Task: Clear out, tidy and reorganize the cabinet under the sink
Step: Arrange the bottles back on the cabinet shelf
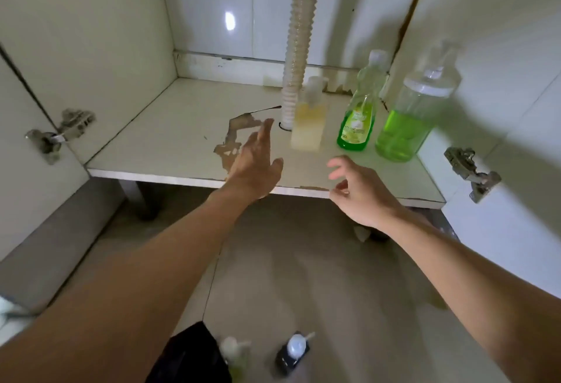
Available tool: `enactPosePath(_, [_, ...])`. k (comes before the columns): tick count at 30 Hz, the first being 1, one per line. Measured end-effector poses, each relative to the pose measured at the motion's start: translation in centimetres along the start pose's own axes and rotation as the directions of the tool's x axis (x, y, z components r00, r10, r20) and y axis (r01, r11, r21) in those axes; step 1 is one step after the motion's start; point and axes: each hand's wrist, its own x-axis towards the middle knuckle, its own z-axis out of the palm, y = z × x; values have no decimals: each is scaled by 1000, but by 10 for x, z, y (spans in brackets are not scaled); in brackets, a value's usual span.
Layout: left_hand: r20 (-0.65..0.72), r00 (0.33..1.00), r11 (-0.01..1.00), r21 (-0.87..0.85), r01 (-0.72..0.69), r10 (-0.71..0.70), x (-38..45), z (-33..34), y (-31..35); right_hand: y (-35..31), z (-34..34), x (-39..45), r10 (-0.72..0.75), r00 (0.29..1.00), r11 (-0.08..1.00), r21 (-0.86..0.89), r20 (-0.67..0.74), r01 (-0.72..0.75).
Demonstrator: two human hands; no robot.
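Just beyond the left hand (255, 164)'s straight, spread fingers stands a blurred yellowish bottle (306, 121); right hand (361, 194)'s fingers loosely curled, holding nothing.

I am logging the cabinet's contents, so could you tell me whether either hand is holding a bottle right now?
No, the left hand and the right hand both hover with empty fingers in front of the pale yellow bottle.
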Motion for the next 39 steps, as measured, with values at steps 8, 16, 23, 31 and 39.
enactPosePath(8, [604,786,992,74,106,-129,-118,-3,-27,9,38,-66,318,712,938,-316,626,-141])
enactPosePath(16, [811,549,963,266,-43,-200,-190,10,-66,23,127,-147,197,818,979,-159,541,-131])
enactPosePath(23, [787,553,934,354,-41,-274,-215,13,-91,26,155,-170,42,956,995,-103,289,-12])
enactPosePath(31, [734,622,933,359,-14,-273,-224,16,-87,15,158,-161,-11,947,979,-190,322,76])
enactPosePath(39, [652,726,965,256,64,-221,-183,-15,-69,12,151,-150,122,886,990,-115,448,-78])
